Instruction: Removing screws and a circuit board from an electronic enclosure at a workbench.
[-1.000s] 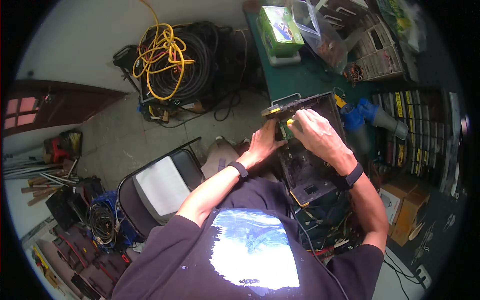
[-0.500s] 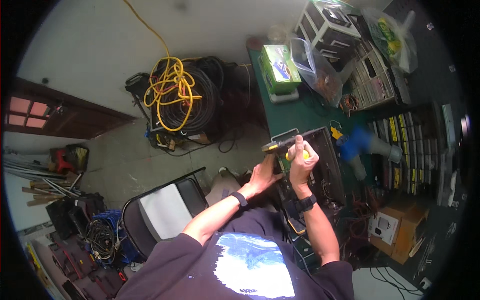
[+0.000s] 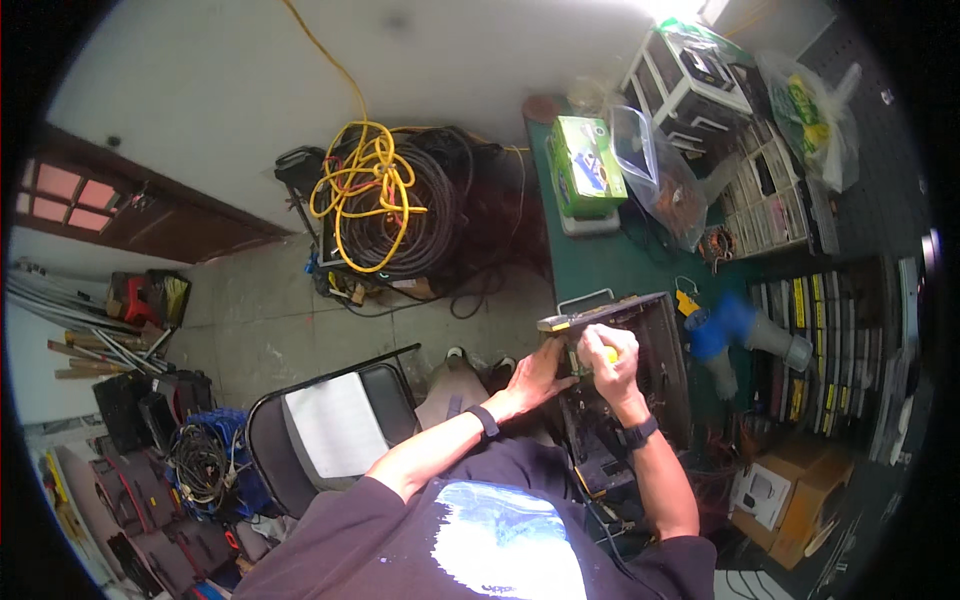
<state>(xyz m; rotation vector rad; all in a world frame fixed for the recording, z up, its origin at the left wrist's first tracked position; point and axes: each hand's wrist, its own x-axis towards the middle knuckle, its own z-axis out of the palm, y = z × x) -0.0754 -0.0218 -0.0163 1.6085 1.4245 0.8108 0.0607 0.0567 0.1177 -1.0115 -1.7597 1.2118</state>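
Observation:
A dark, open-topped equipment case (image 3: 672, 345) stands on the green bench with its insides exposed. Circuit parts and wires show in it, too small to name. My right hand (image 3: 612, 375) is closed in a fist round a yellow-handled screwdriver (image 3: 612, 354), held over the left part of the case. The screwdriver's tip is hidden. Against the case's left side, my left hand (image 3: 533, 380) grips the wall, its thumb reaching toward the inside and its fingers pointing away from me. Those fingertips are partly hidden below the case's far left corner.
Farther along the green bench (image 3: 590, 250) stand a green box (image 3: 585, 165), a clear plastic container and drawer units. Blue-and-grey plastic pieces (image 3: 715, 350) lie right of the case. A folding chair (image 3: 380, 400) is at my left, and coiled cables (image 3: 400, 220) sit beyond it.
The view has shifted, so the case appears lower in the picture. My right fist has turned, its raised thumb now folded down on the yellow handle. My left hand keeps its place on the case.

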